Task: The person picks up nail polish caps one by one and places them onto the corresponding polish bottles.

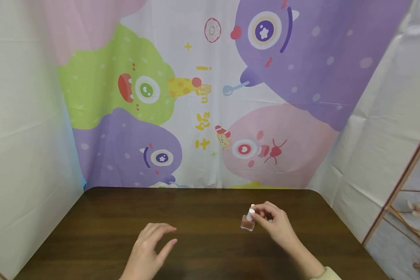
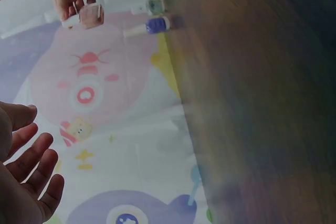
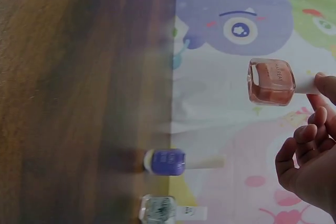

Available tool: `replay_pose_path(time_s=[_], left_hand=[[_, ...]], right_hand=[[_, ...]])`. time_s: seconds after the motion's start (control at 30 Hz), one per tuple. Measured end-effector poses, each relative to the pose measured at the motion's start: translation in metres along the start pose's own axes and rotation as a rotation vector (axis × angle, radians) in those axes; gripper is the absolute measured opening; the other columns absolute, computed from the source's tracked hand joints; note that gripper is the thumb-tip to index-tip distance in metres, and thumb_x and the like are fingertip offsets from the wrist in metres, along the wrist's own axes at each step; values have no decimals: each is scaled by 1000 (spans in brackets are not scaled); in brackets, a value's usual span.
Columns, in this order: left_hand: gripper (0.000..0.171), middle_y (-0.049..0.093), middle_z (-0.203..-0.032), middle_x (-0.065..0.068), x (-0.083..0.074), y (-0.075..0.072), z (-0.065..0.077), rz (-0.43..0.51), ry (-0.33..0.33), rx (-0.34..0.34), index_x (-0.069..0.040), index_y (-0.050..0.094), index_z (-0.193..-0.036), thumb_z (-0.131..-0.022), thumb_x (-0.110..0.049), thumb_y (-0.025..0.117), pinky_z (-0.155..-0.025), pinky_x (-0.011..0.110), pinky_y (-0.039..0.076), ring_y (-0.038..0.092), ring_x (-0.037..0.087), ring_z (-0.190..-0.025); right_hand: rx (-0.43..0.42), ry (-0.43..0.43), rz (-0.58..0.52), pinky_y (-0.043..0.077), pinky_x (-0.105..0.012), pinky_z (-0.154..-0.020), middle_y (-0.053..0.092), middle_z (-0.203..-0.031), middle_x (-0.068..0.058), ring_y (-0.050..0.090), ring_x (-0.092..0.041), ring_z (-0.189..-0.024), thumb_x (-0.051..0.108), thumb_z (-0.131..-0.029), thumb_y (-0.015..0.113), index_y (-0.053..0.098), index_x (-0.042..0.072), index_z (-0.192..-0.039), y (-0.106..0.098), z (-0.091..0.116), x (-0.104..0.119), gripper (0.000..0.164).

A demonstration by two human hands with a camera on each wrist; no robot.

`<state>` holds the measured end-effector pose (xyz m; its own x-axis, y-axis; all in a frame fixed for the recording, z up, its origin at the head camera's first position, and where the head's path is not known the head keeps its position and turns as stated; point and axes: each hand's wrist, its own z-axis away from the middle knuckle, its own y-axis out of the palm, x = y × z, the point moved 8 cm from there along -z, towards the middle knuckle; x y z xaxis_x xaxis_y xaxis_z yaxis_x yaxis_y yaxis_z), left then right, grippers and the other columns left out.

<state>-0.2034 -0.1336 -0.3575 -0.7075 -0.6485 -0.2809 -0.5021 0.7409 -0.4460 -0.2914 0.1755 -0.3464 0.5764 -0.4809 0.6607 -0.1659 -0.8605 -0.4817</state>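
My right hand (image 1: 274,221) pinches the white cap (image 1: 251,214) of a nail polish bottle (image 1: 247,223) between thumb and fingertips. The polish inside is pinkish brown, and in the right wrist view the square glass bottle (image 3: 271,82) hangs upright from the cap, lettering on its side. Over the left part of the table, my left hand (image 1: 147,249) holds nothing, its fingers spread and loosely bent, thumb apart. A purple nail polish bottle (image 3: 168,162) and a pale greenish one (image 3: 159,209) stand on the table; in the head view my right hand mostly hides them.
The dark wooden table (image 1: 196,233) reaches back to a curtain (image 1: 210,171) printed with cartoon monsters. White cloth (image 1: 24,136) hangs along the left side, and more pale cloth (image 1: 374,89) along the right.
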Motion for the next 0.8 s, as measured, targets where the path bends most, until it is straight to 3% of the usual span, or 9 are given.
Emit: replay_pose_path(time_s=[0.27,0.6,0.7,0.8], left_hand=[[25,65,-94,-4,9,-1,6,-52,2,20,-13,67,-97,-75,-11,76,-81,23,38,55,12,-87],[35,63,-89,-10,17,0,12,-106,24,0,-16,66,-91,-62,-5,82,-79,22,39,56,10,-84],[34,63,-88,-11,20,-1,13,-133,17,4,-17,66,-90,-62,-6,82,-78,21,40,56,9,-83],[33,63,-88,-12,22,-1,14,-148,11,13,-17,66,-89,-62,-7,82,-78,21,39,56,9,-82]], right_hand=[[19,28,4,38,-22,-51,49,-69,-3,42,-4,-60,2,-79,73,69,1,-86,6,4,2,8],[15,56,12,35,-19,-51,47,-68,6,39,-1,-60,11,-79,74,70,11,-85,24,6,-57,8],[11,68,32,35,-20,-52,48,-67,2,41,-7,-61,8,-79,74,70,8,-86,25,5,-55,8],[18,133,38,35,-19,-56,50,-68,2,42,-9,-64,10,-79,74,71,8,-86,27,5,-63,8]])
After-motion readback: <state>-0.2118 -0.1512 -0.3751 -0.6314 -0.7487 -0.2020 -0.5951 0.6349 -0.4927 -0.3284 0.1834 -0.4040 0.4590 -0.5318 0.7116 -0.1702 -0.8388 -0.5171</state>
